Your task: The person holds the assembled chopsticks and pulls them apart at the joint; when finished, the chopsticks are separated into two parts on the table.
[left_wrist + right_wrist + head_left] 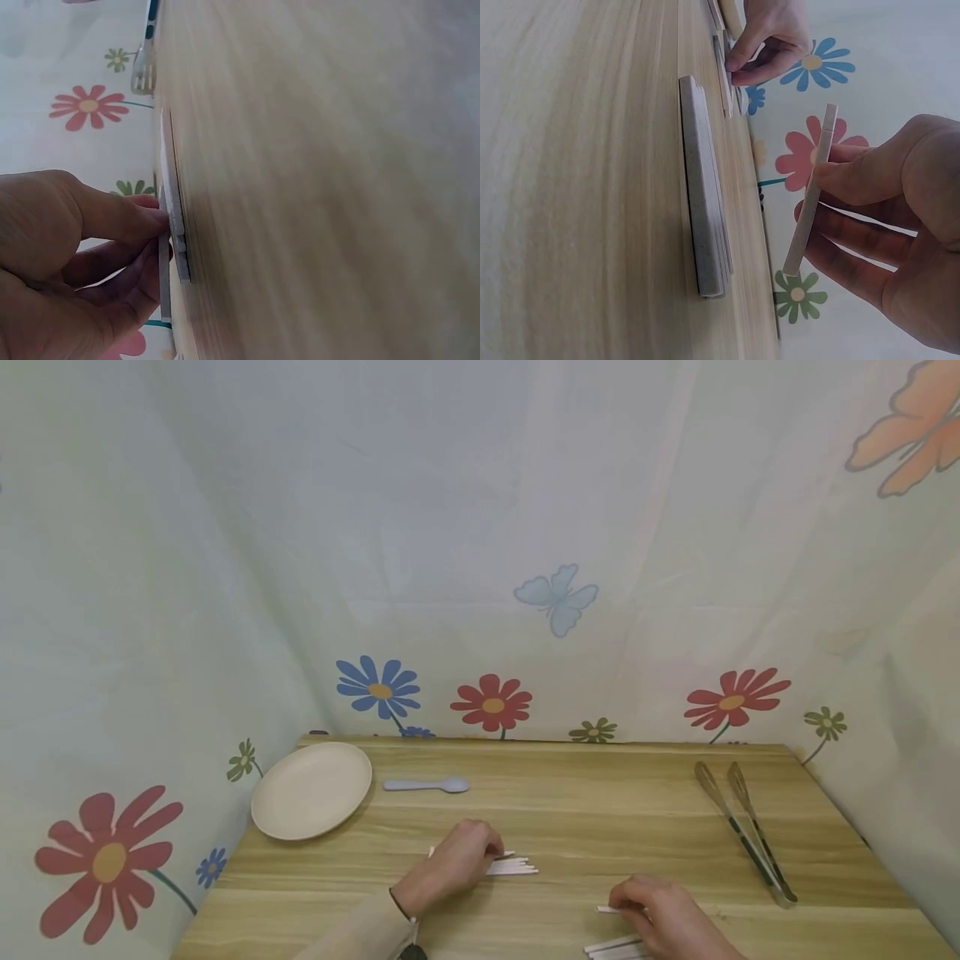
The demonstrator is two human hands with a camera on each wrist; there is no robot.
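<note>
Near the middle of the table my left hand [457, 860] is over a small row of thin white sticks [517, 867]. Thumb and fingers pinch one stick [165, 289], which lies close along the others in the left wrist view. At the front right, my right hand [663, 914] holds another white stick [810, 214] between thumb and fingers. That stick is raised off the table, above a second group of white sticks [701, 187] lying side by side. Part of each group is hidden behind a hand in the head view.
A cream plate [311, 791] stands at the back left of the wooden table [562, 793]. To its right lies a pale lavender spoon [426, 785]. Metal tongs with dark handles [746, 835] lie on the right. A flowered curtain [480, 527] surrounds the table's back and sides.
</note>
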